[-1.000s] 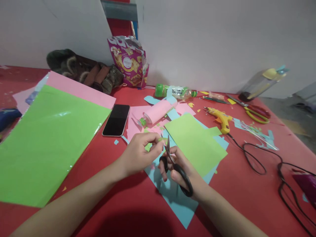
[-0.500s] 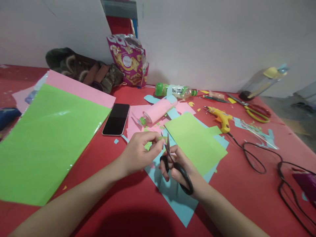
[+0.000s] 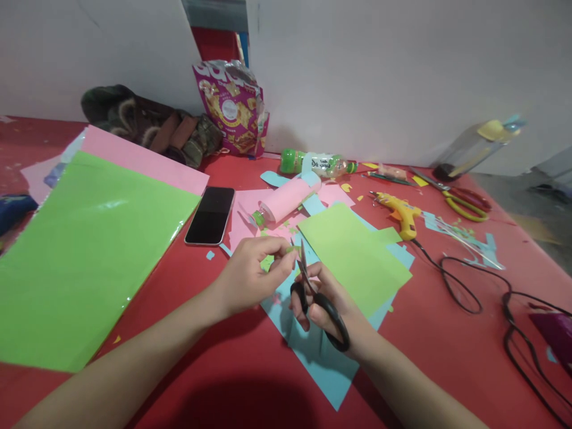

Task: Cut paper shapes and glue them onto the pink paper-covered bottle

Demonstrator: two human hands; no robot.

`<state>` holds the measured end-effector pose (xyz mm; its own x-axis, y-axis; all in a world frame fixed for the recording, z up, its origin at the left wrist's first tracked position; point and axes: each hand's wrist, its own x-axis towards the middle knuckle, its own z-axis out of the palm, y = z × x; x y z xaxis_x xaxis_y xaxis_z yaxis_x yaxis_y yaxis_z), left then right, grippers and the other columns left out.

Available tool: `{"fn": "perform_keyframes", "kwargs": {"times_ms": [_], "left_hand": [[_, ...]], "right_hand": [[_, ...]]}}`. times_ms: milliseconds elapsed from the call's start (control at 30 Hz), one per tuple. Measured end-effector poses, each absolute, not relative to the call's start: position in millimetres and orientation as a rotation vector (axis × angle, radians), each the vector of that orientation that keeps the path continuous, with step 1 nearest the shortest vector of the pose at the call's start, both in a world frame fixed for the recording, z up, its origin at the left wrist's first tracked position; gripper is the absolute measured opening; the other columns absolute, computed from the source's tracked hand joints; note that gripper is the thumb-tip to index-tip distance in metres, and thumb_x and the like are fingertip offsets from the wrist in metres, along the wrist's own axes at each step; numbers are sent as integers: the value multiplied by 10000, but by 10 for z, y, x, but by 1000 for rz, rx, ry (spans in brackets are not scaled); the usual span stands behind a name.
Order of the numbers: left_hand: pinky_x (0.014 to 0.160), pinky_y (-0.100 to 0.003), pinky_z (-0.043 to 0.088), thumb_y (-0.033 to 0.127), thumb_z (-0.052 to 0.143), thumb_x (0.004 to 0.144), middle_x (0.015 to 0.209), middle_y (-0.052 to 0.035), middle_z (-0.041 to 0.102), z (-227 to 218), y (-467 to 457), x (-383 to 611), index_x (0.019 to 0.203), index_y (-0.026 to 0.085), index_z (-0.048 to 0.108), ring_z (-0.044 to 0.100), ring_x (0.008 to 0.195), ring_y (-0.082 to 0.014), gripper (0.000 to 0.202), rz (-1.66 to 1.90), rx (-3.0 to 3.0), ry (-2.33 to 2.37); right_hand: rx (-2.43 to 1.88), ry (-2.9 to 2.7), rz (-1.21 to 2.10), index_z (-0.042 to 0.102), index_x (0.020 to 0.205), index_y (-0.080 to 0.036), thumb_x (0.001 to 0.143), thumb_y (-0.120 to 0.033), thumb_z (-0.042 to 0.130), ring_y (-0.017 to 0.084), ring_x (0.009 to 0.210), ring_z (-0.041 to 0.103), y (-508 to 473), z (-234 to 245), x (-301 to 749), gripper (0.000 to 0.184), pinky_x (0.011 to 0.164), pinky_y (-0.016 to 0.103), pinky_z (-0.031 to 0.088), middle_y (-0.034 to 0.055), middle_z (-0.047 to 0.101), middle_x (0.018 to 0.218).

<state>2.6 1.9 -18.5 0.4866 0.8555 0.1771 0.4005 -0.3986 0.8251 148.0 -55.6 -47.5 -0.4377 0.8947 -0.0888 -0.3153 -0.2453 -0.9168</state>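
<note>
My left hand (image 3: 254,268) is closed in a pinch on a small piece of green paper (image 3: 292,249), mostly covered by the fingers. Black-handled scissors (image 3: 305,275) are in my right hand (image 3: 339,292), its fingers through the loops. Their blades point away from me, slightly parted, right by the left fingertips and the green piece. Beneath both hands lies a light blue sheet (image 3: 328,378), with a green sheet (image 3: 357,262) over its right part. Small green and pink scraps are scattered around the hands.
A bottle wrapped in pink paper (image 3: 288,199) lies beyond my hands, near a phone (image 3: 210,215). Green paper in a clear sleeve (image 3: 98,256) covers the left. On the right are a yellow glue gun (image 3: 402,215) with its cord and red-and-yellow-handled scissors (image 3: 467,202).
Hardly anything differs. The scissor blades sit very slightly closer to the left fingertips, and both hands keep their places.
</note>
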Motion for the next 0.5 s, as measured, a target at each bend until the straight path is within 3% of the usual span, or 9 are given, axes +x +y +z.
{"fn": "perform_keyframes", "kwargs": {"times_ms": [500], "left_hand": [[451, -172, 278, 186, 396, 779, 487, 49, 326, -170, 25, -2, 522, 141, 393, 310, 472, -56, 261, 781, 1995, 1022]], "right_hand": [[-895, -1088, 1814, 312, 816, -219, 623, -486, 625, 46, 426, 365, -556, -462, 1481, 455, 418, 192, 272, -77, 444, 573]]}}
